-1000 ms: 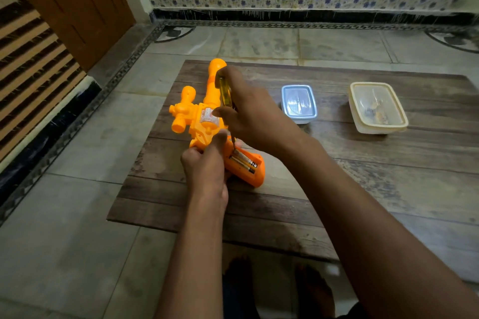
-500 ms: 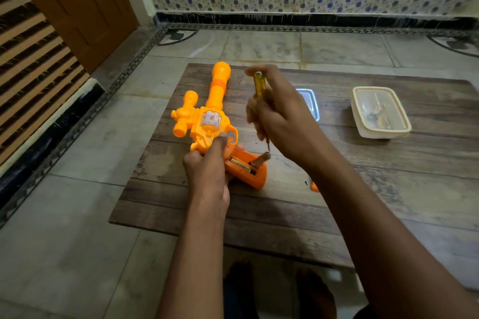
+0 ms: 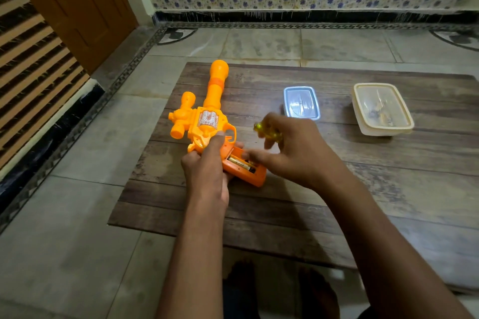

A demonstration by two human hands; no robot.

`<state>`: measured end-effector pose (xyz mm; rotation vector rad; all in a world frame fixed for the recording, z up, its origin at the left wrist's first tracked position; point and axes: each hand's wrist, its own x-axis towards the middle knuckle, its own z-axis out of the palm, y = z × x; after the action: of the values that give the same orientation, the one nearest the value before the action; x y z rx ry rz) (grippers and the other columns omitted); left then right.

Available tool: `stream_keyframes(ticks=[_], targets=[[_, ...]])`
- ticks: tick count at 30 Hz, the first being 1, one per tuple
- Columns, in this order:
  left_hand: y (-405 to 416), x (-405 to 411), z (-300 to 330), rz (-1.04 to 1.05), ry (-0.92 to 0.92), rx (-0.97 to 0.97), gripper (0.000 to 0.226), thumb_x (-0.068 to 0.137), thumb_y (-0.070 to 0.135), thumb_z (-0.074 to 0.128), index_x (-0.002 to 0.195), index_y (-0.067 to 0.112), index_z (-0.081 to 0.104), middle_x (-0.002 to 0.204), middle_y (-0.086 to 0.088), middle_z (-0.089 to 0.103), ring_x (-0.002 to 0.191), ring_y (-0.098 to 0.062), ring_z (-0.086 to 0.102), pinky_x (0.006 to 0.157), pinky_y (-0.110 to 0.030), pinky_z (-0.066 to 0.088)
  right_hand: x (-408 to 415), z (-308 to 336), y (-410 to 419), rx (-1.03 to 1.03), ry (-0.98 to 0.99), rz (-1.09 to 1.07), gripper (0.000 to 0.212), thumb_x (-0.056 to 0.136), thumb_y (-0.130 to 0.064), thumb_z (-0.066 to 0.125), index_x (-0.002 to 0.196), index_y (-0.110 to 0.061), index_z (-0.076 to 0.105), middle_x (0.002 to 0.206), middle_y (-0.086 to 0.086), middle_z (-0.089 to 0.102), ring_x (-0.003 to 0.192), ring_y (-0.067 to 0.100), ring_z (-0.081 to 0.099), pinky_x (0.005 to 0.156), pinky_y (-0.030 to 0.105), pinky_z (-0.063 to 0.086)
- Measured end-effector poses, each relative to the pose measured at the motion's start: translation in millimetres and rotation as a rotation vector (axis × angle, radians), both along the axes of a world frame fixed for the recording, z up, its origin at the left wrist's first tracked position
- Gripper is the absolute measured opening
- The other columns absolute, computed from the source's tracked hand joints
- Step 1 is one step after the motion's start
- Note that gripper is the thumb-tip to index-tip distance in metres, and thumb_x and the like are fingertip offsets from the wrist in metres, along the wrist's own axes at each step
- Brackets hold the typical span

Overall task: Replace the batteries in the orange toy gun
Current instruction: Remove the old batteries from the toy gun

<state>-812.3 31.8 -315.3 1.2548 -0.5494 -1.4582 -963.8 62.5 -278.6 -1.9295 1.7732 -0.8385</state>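
The orange toy gun (image 3: 207, 122) lies on the wooden mat (image 3: 337, 189), barrel pointing away from me. Its handle compartment is open and a battery (image 3: 241, 164) shows inside. My left hand (image 3: 207, 171) grips the gun's handle, thumb up by the trigger. My right hand (image 3: 293, 149) holds a yellow-handled screwdriver (image 3: 267, 132) curled in its fingers, blurred by motion, while its thumb and forefinger reach down to the upper end of the battery compartment. Whether they pinch a battery is hidden.
A blue-lidded clear box (image 3: 300, 102) and a cream plastic box (image 3: 382, 109) with small items inside sit at the back of the mat. The tiled floor surrounds the mat. My bare feet (image 3: 280, 290) are below its near edge.
My right hand dropped from above the gun, screwdriver upright, to the open handle compartment; the screwdriver now lies tilted in the hand. The raised battery end is down. My left hand stayed.
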Motion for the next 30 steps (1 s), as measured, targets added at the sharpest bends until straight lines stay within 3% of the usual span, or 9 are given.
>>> stream_keyframes(ticks=[2, 5, 9, 11, 14, 17, 19, 22, 30], targets=[[0, 0, 1, 0.004, 0.023, 0.005, 0.012, 0.098, 0.01, 0.068, 0.11, 0.014, 0.068, 0.089, -0.015, 0.081, 0.084, -0.031, 0.08, 0.084, -0.055, 0.063, -1, -2, 3, 0.08, 0.077, 0.028, 0.026, 0.085, -0.037, 0.082, 0.091, -0.018, 0.065, 0.075, -0.005, 0.062, 0.064, 0.005, 0.054, 0.056, 0.021, 0.038], [-2, -1, -1, 0.019, 0.043, 0.0, 0.011, 0.098, 0.008, 0.067, 0.104, 0.018, 0.067, 0.074, -0.002, 0.08, 0.071, -0.02, 0.08, 0.079, -0.047, 0.063, 2, -5, 3, 0.055, 0.089, 0.034, 0.02, 0.089, -0.027, 0.077, 0.082, -0.012, 0.065, 0.066, -0.004, 0.056, 0.061, 0.011, 0.052, 0.057, 0.025, 0.036], [-2, 0, 2, 0.028, 0.031, 0.002, 0.013, 0.096, 0.009, 0.07, 0.108, 0.014, 0.071, 0.085, -0.008, 0.081, 0.076, -0.024, 0.08, 0.083, -0.055, 0.063, 10, 1, -7, -0.107, -0.05, -0.093, 0.025, 0.09, -0.023, 0.076, 0.074, -0.016, 0.058, 0.058, -0.011, 0.047, 0.052, 0.004, 0.046, 0.052, 0.014, 0.035], [-2, 1, 1, 0.022, 0.025, 0.008, 0.017, 0.096, 0.011, 0.07, 0.113, 0.013, 0.07, 0.088, -0.014, 0.081, 0.08, -0.028, 0.08, 0.086, -0.058, 0.063, 17, 3, -18, -0.186, -0.102, -0.163, 0.023, 0.091, -0.022, 0.075, 0.076, -0.012, 0.06, 0.06, -0.009, 0.051, 0.053, 0.006, 0.046, 0.052, 0.016, 0.033], [-3, 2, 2, 0.014, 0.032, 0.021, 0.01, 0.098, 0.012, 0.069, 0.104, 0.02, 0.068, 0.079, -0.009, 0.08, 0.077, -0.027, 0.08, 0.084, -0.054, 0.064, 22, -4, -45, -0.227, -0.114, -0.273, 0.018, 0.09, -0.019, 0.074, 0.08, -0.008, 0.063, 0.071, 0.003, 0.065, 0.064, 0.017, 0.054, 0.058, 0.03, 0.039], [-4, 3, 0, 0.038, 0.032, 0.048, 0.024, 0.094, 0.014, 0.074, 0.118, 0.016, 0.069, 0.097, -0.013, 0.081, 0.088, -0.032, 0.08, 0.088, -0.059, 0.062, 26, -15, -74, -0.103, -0.029, -0.326, 0.011, 0.085, -0.011, 0.07, 0.08, -0.006, 0.062, 0.083, 0.013, 0.071, 0.08, 0.032, 0.066, 0.067, 0.045, 0.056], [-5, 4, -2, 0.047, 0.028, 0.052, 0.031, 0.092, 0.015, 0.076, 0.123, 0.015, 0.069, 0.108, -0.016, 0.079, 0.095, -0.035, 0.079, 0.089, -0.063, 0.06, 30, -21, -86, -0.041, 0.053, -0.34, 0.013, 0.084, -0.01, 0.07, 0.08, -0.009, 0.058, 0.09, 0.019, 0.068, 0.086, 0.039, 0.065, 0.069, 0.043, 0.054], [-7, 5, -3, 0.049, 0.025, 0.063, 0.03, 0.092, 0.015, 0.076, 0.122, 0.015, 0.069, 0.108, -0.017, 0.079, 0.094, -0.035, 0.079, 0.089, -0.063, 0.061, 33, -27, -93, 0.009, 0.147, -0.329, 0.015, 0.084, -0.015, 0.075, 0.092, -0.009, 0.064, 0.101, 0.021, 0.065, 0.094, 0.041, 0.063, 0.072, 0.041, 0.049], [-8, 7, -2, 0.04, 0.021, 0.056, 0.032, 0.095, 0.013, 0.073, 0.126, 0.012, 0.066, 0.106, -0.019, 0.079, 0.086, -0.031, 0.081, 0.087, -0.061, 0.062, 26, -39, -100, 0.045, 0.2, -0.318, 0.013, 0.086, -0.01, 0.068, 0.097, -0.016, 0.071, 0.094, 0.015, 0.067, 0.087, 0.038, 0.067, 0.073, 0.043, 0.059]])
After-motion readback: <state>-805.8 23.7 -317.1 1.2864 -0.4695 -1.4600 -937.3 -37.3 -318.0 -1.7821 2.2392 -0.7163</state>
